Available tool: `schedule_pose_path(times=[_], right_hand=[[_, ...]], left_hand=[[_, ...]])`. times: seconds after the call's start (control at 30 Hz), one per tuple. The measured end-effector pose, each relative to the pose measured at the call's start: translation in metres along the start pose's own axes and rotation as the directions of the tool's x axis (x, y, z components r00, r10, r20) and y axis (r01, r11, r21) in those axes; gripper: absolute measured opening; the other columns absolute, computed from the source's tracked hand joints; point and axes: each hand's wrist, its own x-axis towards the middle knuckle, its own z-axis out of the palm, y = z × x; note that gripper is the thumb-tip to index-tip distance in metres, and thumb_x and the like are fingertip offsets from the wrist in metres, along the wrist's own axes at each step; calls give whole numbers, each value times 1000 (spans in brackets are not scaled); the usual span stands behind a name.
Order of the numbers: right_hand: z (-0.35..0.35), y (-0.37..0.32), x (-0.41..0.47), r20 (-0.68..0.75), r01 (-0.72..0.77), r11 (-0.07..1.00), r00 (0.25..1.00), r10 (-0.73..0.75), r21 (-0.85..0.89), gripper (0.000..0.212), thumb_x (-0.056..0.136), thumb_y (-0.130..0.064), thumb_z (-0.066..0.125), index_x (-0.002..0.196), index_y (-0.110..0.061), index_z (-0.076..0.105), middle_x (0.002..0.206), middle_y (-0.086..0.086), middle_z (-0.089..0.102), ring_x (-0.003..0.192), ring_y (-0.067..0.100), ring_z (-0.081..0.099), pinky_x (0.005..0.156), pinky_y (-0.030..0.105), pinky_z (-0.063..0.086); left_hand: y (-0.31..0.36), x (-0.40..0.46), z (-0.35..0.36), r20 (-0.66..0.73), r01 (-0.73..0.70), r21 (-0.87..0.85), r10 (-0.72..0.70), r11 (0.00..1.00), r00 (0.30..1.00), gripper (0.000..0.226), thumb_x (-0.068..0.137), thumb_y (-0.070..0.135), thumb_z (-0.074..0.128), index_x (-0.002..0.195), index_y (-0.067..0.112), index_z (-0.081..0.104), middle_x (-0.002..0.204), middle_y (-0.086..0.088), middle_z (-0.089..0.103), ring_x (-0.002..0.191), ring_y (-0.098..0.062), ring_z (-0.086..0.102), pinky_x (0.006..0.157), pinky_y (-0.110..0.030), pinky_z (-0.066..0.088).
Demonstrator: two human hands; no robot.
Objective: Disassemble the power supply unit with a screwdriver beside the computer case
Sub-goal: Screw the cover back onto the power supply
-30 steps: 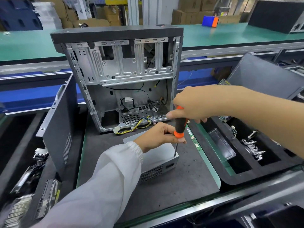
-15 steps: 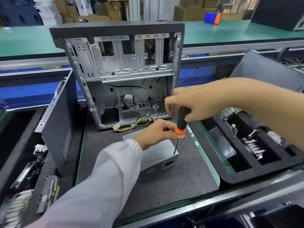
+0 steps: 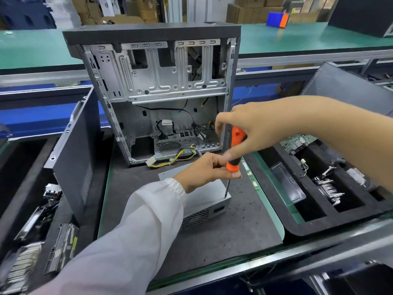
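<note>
Workshop bench w/ a dark grey mat (image 3: 223,235); the open computer case (image 3: 161,92) stands at the far side, and the power supply (image 3: 204,201) lies on the mat just near of it, between case and bench edge. Right hand (image 3: 255,133) pinches the top of the screwdriver (image 3: 235,154) handle; left hand (image 3: 207,169) pinches the lower collar, thumb and fingers curled round it, steadying the shaft. Tip sits at the right near corner of the supply's top face, approx. on a screw; the screw head is too small to confirm. Procedure: keep shaft upright, press down firmly, turn from the top, let the lower fingers guide only; a tilted shaft would likely slip out of the screw. Vs. the frame 0.5 s back: right fingers have shifted round the handle top, consistent w/ a turn; tip and left hand unchanged.
</note>
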Motion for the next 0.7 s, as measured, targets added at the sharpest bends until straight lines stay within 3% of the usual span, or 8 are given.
schedule_pose_path(times=[0.1, 0.2, 0.23, 0.33, 0.43, 0.5, 0.6, 0.7], right_hand=[[10, -6, 6, -83, -116, 993, 990, 114, -20, 63, 82, -72, 44, 93, -11, 52, 53, 5, 64, 52, 22, 68, 59, 30, 55], [9, -1, 9, -38, 48, 992, 998, -52, -120, 18, 95, -36, 51, 103, -20, 56, 92, 1, 62, 80, 23, 66, 78, 41, 53], [5, 0, 5, 11, 96, 993, 995, -95, -75, 18, 92, -31, 57, 109, -28, 53, 102, -5, 53, 88, 20, 61, 81, 41, 51], [3, 2, -1, 11, 86, 996, 996, -86, -34, 51, 78, -60, 63, 120, -37, 44, 108, -7, 45, 89, 14, 57, 78, 35, 50], [9, -5, 0, -14, -151, 987, 988, 151, -58, 72, 73, -80, 46, 101, -14, 52, 73, 3, 67, 58, 19, 69, 58, 29, 54], [15, -5, 3, -6, -162, 984, 987, 162, -78, 61, 86, -69, 44, 86, -9, 55, 61, 5, 68, 47, 17, 64, 52, 26, 52], [14, 0, 3, 0, 59, 991, 998, -60, -122, 20, 92, -40, 58, 93, -20, 53, 79, -11, 54, 69, 6, 53, 62, 25, 44], [11, 2, -2, 29, 140, 988, 990, -138, -60, 21, 85, -23, 69, 95, -31, 53, 84, -15, 41, 81, 10, 46, 70, 27, 39]], left_hand=[[4, 0, 0, 24, -11, 26, 10, 1000, 1000, 4, 87, 11, 72, 86, 8, 74, 62, -11, 28, 56, -9, 29, 52, -9, 29], [5, 0, 1, 28, -5, 25, 5, 1000, 1000, 4, 87, 11, 72, 83, 12, 72, 60, -7, 22, 57, -12, 21, 49, -14, 24], [5, 0, 1, 24, -5, 19, 4, 1000, 1000, 6, 87, 10, 72, 82, 13, 71, 58, -3, 22, 56, -12, 20, 49, -16, 23], [1, 1, 2, 19, -25, 10, 25, 1000, 999, 14, 87, 5, 71, 75, 12, 67, 57, -6, 24, 56, -13, 21, 53, -16, 26], [2, 1, 3, 33, -51, -18, 52, 999, 998, 17, 87, 3, 70, 87, 19, 67, 64, -15, 27, 60, -17, 23, 56, -13, 33], [2, 1, 4, 41, -58, 18, 57, 998, 998, 14, 88, 5, 69, 77, 8, 61, 61, -9, 22, 56, -11, 22, 52, -10, 31], [-1, 2, 4, 35, -52, 25, 52, 998, 998, 15, 88, 5, 70, 76, 8, 60, 61, -7, 20, 55, -11, 22, 52, -10, 30], [-4, 2, -1, 46, -39, 17, 38, 999, 998, 6, 86, 7, 72, 89, 6, 67, 60, -2, 20, 60, -20, 20, 65, -20, 34]])
